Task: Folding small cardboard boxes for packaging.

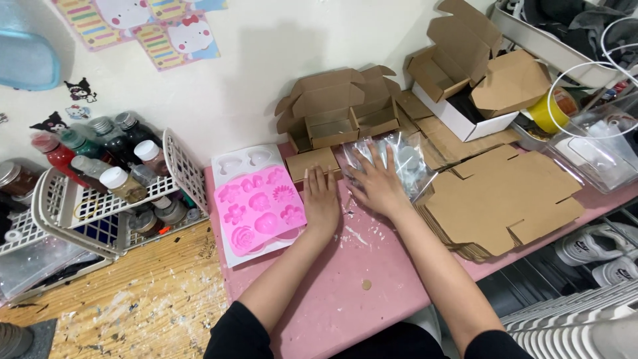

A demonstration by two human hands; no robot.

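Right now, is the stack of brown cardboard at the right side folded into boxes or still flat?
Flat. The cardboard stack lies in unfolded sheets on the pink table, with flaps spread; assembled boxes stand behind.

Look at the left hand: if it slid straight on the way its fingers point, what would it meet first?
The left hand points up the pink table. It would probably meet the small flat cardboard piece at its fingertips first, then the folded boxes.

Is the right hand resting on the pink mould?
No, the right hand lies flat on a clear plastic bag, apart from the pink mould.
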